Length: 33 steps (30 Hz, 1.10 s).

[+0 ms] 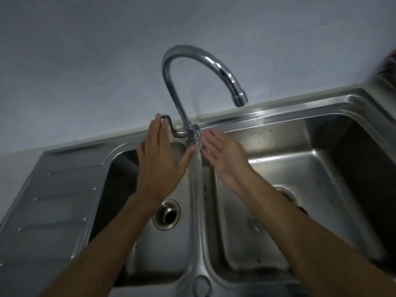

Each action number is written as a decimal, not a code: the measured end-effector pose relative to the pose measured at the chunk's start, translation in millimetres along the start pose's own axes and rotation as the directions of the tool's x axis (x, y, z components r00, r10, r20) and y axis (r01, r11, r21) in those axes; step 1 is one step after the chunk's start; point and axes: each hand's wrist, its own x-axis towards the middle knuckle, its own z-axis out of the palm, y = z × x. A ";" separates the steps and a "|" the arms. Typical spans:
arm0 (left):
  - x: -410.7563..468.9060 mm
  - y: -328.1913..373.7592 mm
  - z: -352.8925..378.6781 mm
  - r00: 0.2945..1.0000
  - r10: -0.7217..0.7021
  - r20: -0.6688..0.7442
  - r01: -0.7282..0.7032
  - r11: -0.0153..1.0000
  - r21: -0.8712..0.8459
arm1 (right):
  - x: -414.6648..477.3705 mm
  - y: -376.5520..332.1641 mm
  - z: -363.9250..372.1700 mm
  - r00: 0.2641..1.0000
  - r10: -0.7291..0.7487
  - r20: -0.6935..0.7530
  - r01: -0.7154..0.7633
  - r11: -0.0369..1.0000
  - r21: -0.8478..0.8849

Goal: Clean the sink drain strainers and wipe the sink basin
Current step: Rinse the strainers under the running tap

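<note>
A double stainless steel sink fills the view, with a left basin (pixel 150 249) and a right basin (pixel 304 168). The left drain (pixel 166 214) is an open round hole with a metal rim. My right forearm covers most of the right drain (pixel 286 192). The curved chrome faucet (pixel 192 61) rises from the divider, its spout over the right basin. My left hand (pixel 159 161) is flat with fingers together, its fingertips touching the faucet's lever handle (pixel 169 125). My right hand (pixel 222 155) is spread, palm showing, beside the faucet base. Neither hand holds anything.
A ribbed draining board (pixel 53 200) lies left of the basins. Dark specks dot the back wall of the right basin. A grey wall stands behind the sink. A blurred red and dark object (pixel 389 63) sits at the far right edge.
</note>
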 end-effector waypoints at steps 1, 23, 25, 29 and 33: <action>8.2 -9.7 1.3 0.999 0.041 0.024 -0.042 0.998 0.050 | 12.0 9.1 11.2 0.999 0.020 -0.030 -0.018 0.998 0.066; 47.6 -60.4 57.1 0.979 0.177 0.102 -0.176 0.984 -0.014 | 7.6 50.5 3.3 0.993 -0.082 -0.083 0.048 0.935 -0.351; 12.6 -43.0 73.6 0.966 0.216 0.141 -0.200 0.973 -0.118 | -31.7 44.0 -36.1 0.999 -0.051 -0.017 0.018 0.618 -0.786; -19.0 -9.8 106.4 0.908 0.337 0.248 -0.297 0.937 -0.186 | -89.2 19.1 -132.8 0.986 0.001 -0.166 -0.145 -0.482 -0.864; -12.6 7.8 120.5 0.904 0.298 0.307 -0.264 0.953 -0.149 | -86.4 -3.5 -218.3 0.926 0.006 -0.377 -0.290 -0.627 -0.723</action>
